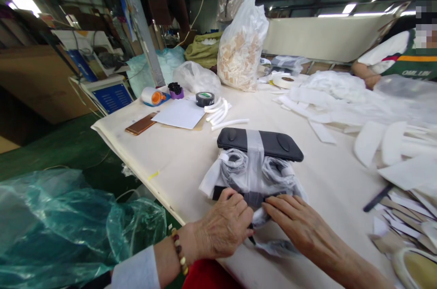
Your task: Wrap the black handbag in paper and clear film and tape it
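A bundle (254, 173) lies in front of me on the cream table (177, 161): a black padded bar on top, grey parts wrapped in clear plastic below, and a strip of clear tape across the middle. My left hand (223, 227) rests on the bundle's near left edge with fingers curled and pressed onto the wrapping. My right hand (300, 227) lies flat beside it, fingers stretched out onto the bundle's near edge. A bead bracelet (180, 251) circles my left wrist.
A brown phone (140, 124), white paper (179, 114), a black tape roll (205, 98) and white foam strips (221, 114) lie further back. A large clear bag of pieces (242, 45) stands behind. White padding covers the right side, where another person's arm (367, 75) rests. A green plastic bag (68, 225) sits left.
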`<state>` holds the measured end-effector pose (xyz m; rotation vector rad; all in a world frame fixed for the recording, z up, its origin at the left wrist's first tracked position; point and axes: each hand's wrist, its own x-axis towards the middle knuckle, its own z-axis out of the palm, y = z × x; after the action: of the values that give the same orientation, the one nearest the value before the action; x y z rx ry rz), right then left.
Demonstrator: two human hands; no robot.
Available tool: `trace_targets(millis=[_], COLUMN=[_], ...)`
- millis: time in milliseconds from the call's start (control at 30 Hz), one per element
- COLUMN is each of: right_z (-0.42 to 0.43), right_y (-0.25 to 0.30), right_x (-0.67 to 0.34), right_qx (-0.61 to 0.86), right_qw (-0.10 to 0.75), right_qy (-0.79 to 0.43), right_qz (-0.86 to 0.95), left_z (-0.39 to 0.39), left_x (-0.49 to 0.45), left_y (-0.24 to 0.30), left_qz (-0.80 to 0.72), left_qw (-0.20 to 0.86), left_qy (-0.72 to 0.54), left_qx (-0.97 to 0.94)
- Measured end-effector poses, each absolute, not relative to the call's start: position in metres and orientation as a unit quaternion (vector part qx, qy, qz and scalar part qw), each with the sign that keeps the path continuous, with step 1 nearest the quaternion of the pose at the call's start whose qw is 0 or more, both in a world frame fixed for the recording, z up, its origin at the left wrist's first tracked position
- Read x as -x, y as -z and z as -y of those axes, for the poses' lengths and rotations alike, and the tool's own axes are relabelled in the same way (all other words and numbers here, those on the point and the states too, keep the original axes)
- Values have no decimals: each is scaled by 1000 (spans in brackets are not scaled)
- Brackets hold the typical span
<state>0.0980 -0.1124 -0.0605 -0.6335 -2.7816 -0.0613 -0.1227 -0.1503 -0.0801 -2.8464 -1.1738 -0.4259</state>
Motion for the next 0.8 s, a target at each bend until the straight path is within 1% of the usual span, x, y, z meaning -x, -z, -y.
trace_targets(millis=[133, 200, 267, 367, 467, 533, 633, 800], right_z=[111, 112, 113, 116, 123, 126, 126, 129], right_y=[64, 65, 67, 71, 71, 70, 72, 77], right_x=[-90, -87, -87, -87, -86, -84, -81, -79], right_qx=[211, 217, 226, 245, 274, 296, 319, 327], right_qw=[193, 212, 224, 227, 221, 210, 201, 247], right_qy=[34, 35, 27, 6, -23, -32, 14, 65], right_qz=[958, 952, 948, 943, 936, 931, 926, 910], left_z=[154, 158, 162, 165, 167, 166, 158, 146], left_x=[125, 118, 106, 83, 67, 66, 74, 88], left_y=[65, 62, 65, 77, 87, 93, 104, 109], left_qz=[390, 416, 446, 494, 523, 516, 457, 379], left_qw=[-4, 2, 36, 119, 143, 142, 189, 248], left_qy=[113, 103, 94, 90, 128, 167, 199, 198], left_qx=[914, 904, 889, 856, 830, 828, 846, 869])
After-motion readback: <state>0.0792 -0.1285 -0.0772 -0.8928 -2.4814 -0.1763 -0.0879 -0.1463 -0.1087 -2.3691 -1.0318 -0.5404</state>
